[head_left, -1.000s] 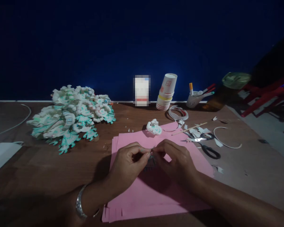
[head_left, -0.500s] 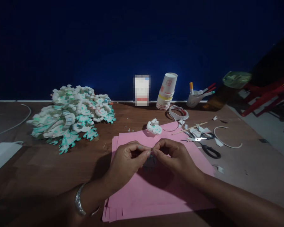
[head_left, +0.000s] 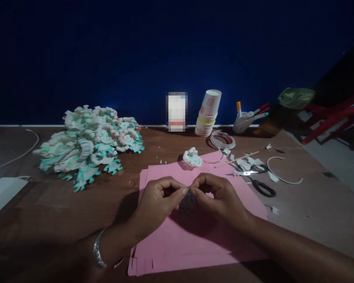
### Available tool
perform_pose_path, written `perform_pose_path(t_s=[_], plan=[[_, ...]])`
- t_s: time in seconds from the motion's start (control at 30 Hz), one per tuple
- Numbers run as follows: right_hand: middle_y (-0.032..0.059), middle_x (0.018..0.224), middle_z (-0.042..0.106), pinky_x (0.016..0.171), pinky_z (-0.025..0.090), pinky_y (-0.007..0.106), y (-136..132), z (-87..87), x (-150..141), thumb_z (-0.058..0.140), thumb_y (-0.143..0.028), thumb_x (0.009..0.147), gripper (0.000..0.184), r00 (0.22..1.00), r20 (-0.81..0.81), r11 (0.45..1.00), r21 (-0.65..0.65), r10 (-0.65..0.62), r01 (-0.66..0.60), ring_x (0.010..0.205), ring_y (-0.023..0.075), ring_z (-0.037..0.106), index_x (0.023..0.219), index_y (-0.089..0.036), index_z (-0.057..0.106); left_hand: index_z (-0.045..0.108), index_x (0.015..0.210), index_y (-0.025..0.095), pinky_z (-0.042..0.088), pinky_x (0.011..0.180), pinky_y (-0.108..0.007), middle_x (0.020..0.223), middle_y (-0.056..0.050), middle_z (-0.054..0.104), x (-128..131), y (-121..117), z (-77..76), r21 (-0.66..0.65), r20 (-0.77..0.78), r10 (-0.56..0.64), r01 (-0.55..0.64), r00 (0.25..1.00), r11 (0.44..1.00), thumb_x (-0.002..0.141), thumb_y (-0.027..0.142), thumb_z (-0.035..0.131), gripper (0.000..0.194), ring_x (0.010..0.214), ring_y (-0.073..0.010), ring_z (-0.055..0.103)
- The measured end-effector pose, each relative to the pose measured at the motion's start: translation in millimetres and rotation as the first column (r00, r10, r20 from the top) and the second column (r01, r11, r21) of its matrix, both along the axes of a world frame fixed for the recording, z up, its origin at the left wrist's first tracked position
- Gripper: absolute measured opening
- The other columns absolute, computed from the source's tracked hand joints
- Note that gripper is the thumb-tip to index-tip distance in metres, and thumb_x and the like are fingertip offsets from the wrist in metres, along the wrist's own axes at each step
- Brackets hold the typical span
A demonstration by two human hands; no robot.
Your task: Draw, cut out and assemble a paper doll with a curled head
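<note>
My left hand [head_left: 162,198] and my right hand [head_left: 221,196] meet above pink paper sheets [head_left: 194,243], thumbs and forefingers pinched together almost tip to tip. Just below the fingertips shows a small paper cutout [head_left: 187,201] with green drawn lines, mostly in shadow. The fingers seem to hold its upper edge, but the pinched spot is too small and covered to make out fully. Beyond the hands, at the far edge of the pink sheets, sits a white curled paper piece [head_left: 192,158] with a green drawn face.
A heap of similar paper figures [head_left: 91,143] lies at left. On the right are scissors [head_left: 262,188], white scraps [head_left: 250,162], a thin stick [head_left: 237,159] and a tape roll [head_left: 222,140]. Stacked paper cups [head_left: 208,114] and a cup of markers [head_left: 242,122] stand behind.
Both hands stay in nearly the same place, still pinching. The paper cutout below the fingertips has tilted slightly and shows a paler surface.
</note>
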State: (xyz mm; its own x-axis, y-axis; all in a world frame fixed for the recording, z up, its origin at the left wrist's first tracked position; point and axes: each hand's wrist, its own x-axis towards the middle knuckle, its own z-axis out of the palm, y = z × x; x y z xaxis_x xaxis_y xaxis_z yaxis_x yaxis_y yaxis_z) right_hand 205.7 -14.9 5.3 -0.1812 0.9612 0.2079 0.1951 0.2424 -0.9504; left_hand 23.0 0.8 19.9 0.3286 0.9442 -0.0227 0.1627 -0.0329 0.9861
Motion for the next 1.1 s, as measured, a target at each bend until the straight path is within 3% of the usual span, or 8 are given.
perform_pose_path(t_s=[0.23,0.43,0.7,0.9,1.1], plan=[[-0.0019,0.063,0.057,0.046,0.039,0.018,1.2,0.0,-0.2,0.066,-0.032,0.087,0.02,0.992,-0.114,0.992,-0.106,0.061,-0.073,0.053,0.0085,0.05,0.077,-0.016,0.061,0.064,0.065,0.017,0.033,0.041,-0.017,0.049,0.005,0.051,0.5,0.4,1.2,-0.083,-0.001,-0.002,0.002,1.0,0.997,0.08,0.029,0.065,0.019,0.044,-0.0072,0.044],[-0.0021,0.064,0.056,0.05,0.039,0.018,2.0,0.9,0.1,0.067,-0.033,0.087,0.022,0.975,-0.197,0.978,-0.159,0.1,-0.132,0.055,0.0082,0.049,0.077,-0.015,0.06,0.064,0.065,0.018,0.035,0.042,-0.017,0.051,0.005,0.052,1.0,0.0,3.3,-0.071,0.022,0.004,-0.003,1.0,0.997,0.079,0.024,0.065,0.015,0.047,-0.0075,0.046],[-0.0034,0.062,0.053,0.048,0.037,0.018,1.7,4.4,0.0,0.071,-0.043,0.086,0.031,0.963,-0.245,0.965,-0.204,0.115,-0.167,0.053,0.0077,0.045,0.075,-0.016,0.06,0.062,0.07,0.017,0.03,0.041,-0.016,0.053,0.006,0.052,-1.1,-0.1,-2.5,-0.189,0.169,-0.031,0.063,0.985,0.98,0.082,0.029,0.067,0.017,0.045,-0.0057,0.041],[-0.0021,0.065,0.056,0.053,0.039,0.019,2.8,2.0,0.1,0.073,-0.04,0.084,0.029,0.948,-0.303,0.962,-0.215,0.098,-0.168,0.057,0.0081,0.049,0.076,-0.015,0.061,0.062,0.072,0.017,0.031,0.043,-0.017,0.052,0.006,0.05,-0.6,1.5,-4.4,-0.231,0.205,0.001,0.047,0.979,0.972,0.08,0.029,0.069,0.016,0.046,-0.0062,0.042],[-0.0018,0.064,0.059,0.055,0.043,0.019,4.8,-4.2,2.5,0.075,-0.034,0.084,0.024,0.886,-0.461,0.95,-0.249,0.056,-0.19,0.056,0.0081,0.054,0.074,-0.015,0.063,0.06,0.074,0.016,0.029,0.043,-0.016,0.051,0.006,0.05,-1.1,4.8,-4.4,-0.28,0.256,0.066,0.008,0.964,0.96,0.081,0.031,0.069,0.018,0.045,-0.0051,0.038]])
